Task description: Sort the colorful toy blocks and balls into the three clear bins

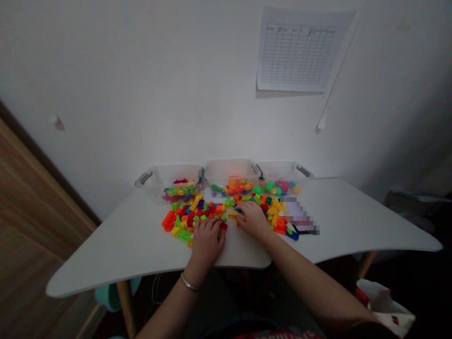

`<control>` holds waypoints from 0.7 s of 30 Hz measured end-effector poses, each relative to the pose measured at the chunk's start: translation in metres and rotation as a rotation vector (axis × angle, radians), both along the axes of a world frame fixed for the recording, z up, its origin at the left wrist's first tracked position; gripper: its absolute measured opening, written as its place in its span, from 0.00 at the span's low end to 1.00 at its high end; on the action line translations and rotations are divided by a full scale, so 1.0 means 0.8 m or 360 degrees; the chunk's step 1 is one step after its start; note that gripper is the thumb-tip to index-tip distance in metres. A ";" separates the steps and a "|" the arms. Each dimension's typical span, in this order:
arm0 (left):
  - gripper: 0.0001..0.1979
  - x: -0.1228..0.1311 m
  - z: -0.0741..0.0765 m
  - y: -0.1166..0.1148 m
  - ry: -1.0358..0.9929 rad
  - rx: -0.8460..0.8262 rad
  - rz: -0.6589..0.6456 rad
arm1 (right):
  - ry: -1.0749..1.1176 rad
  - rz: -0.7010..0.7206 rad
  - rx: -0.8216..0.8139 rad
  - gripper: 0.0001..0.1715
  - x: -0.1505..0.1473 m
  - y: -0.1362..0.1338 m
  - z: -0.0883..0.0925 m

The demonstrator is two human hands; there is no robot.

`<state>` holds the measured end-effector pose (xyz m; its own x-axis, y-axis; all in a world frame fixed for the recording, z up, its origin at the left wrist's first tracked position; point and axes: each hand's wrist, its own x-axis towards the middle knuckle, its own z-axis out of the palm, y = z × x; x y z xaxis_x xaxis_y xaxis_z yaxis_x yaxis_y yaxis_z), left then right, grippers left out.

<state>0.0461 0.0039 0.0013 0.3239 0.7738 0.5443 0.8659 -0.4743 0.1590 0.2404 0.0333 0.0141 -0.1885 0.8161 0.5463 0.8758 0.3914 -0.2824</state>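
A heap of small plastic building bricks (192,214) in red, orange, yellow, green and blue is spread across the back half of a white table (123,245). My left hand (206,240) lies palm down at the heap's front edge, fingers curled over red and green bricks. My right hand (251,219) rests in the middle of the heap, fingers bent over a yellow brick (233,215). Whether either hand really grips a brick is hidden by the fingers.
Three clear plastic tubs stand along the wall behind the heap: left tub (173,181), middle tub (229,174), right tub (282,176), each holding coloured pieces. A blurred-out flat item (300,216) lies right of the bricks. A printed sheet (296,52) hangs on the wall.
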 end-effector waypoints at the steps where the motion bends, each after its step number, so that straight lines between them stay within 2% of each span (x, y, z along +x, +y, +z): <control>1: 0.13 0.000 0.000 0.000 0.0002 0.0001 0.0000 | -0.0028 -0.0015 -0.0005 0.14 -0.003 -0.003 -0.007; 6: 0.13 0.000 0.000 0.000 0.0000 0.0000 0.0004 | -0.0106 -0.0030 0.0034 0.20 -0.009 -0.014 -0.025; 13: 0.13 0.001 0.000 0.000 0.0011 0.0002 0.0018 | -0.0109 -0.0102 0.0087 0.22 -0.007 -0.014 -0.025; 21: 0.12 0.001 0.000 0.000 0.0012 0.0017 0.0012 | -0.0172 -0.0083 0.0095 0.23 -0.012 -0.008 -0.030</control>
<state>0.0468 0.0036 0.0017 0.3223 0.7704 0.5501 0.8705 -0.4695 0.1476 0.2311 0.0272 -0.0097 -0.2074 0.7928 0.5731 0.9194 0.3580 -0.1625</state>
